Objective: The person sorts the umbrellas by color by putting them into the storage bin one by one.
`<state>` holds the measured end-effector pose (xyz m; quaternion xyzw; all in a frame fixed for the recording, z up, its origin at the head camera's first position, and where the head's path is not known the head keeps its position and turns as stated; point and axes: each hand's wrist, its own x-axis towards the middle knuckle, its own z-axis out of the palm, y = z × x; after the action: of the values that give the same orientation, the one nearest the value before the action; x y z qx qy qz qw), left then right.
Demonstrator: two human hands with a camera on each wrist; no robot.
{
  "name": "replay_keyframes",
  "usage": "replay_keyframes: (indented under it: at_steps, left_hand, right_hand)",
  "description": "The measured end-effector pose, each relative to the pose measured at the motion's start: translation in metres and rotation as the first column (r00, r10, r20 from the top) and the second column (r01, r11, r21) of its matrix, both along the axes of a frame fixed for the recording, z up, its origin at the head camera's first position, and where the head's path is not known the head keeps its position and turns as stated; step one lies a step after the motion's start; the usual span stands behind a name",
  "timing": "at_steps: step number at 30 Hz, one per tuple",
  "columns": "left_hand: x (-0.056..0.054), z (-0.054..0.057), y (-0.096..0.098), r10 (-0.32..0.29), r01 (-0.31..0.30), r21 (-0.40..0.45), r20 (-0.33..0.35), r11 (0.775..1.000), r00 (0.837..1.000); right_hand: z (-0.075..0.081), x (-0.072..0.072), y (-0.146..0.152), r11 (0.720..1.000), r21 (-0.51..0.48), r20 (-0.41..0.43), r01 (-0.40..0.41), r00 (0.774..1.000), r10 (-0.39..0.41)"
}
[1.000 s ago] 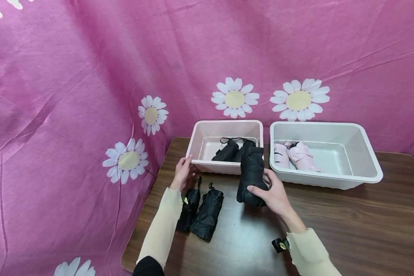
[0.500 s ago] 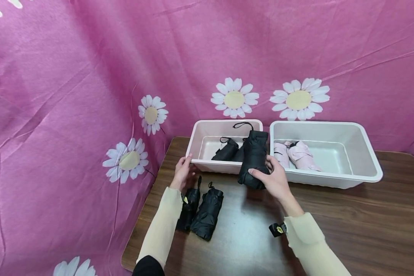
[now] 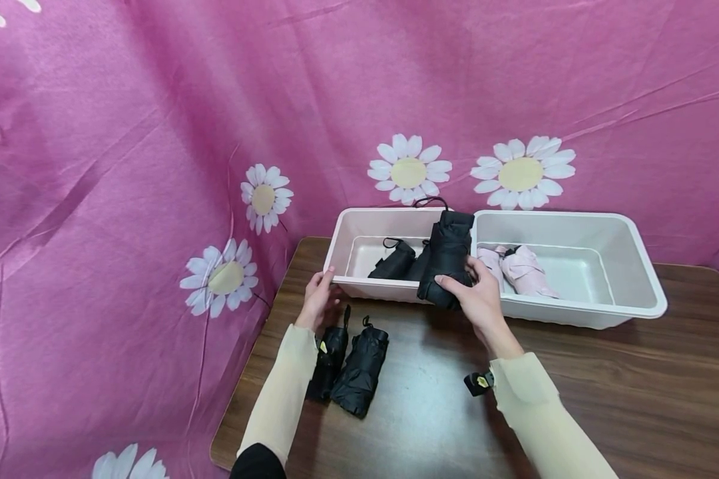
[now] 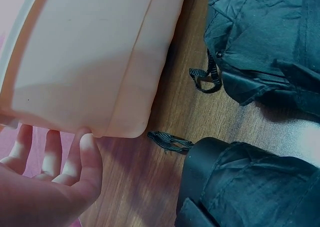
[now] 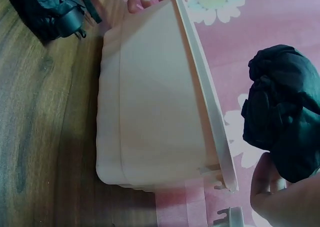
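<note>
My right hand [image 3: 484, 307] grips a folded black umbrella [image 3: 449, 249] near its lower end. The umbrella is tilted up, its wrist loop at the top, over the right end of the pale pink bin [image 3: 368, 289]. In the right wrist view this umbrella [image 5: 287, 112] is beside the bin's rim, apart from it. At the bin's front left corner, my left hand [image 3: 316, 303] holds the rim, fingers against the outer wall. Inside lie two more black umbrellas [image 3: 392, 261], one partly hidden. Two black umbrellas [image 3: 361, 372] lie on the table by my left forearm.
A whitish bin [image 3: 581, 314] stands right of the pink one, with two pale pink folded umbrellas [image 3: 526, 271] at its left end. Both bins are on a brown wooden table [image 3: 647, 386]. A pink cloth with daisies [image 3: 311, 100] hangs behind and to the left.
My right hand has raised the black umbrella and carried it forward and slightly right, over the pink bin's right end. My left hand has stayed at the bin's corner.
</note>
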<state>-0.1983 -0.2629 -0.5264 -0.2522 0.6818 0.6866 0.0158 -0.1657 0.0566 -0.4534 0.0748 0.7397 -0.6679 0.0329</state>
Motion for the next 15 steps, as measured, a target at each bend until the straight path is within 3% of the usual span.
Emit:
replay_keyframes:
  at_steps: [15]
  left_hand:
    - [0.001, 0.002, -0.001, 0.002, -0.002, 0.004, 0.008, 1.000, 1.000]
  right_hand:
    - [0.001, -0.014, -0.003, 0.999, 0.019, -0.003, 0.043, 0.999, -0.043]
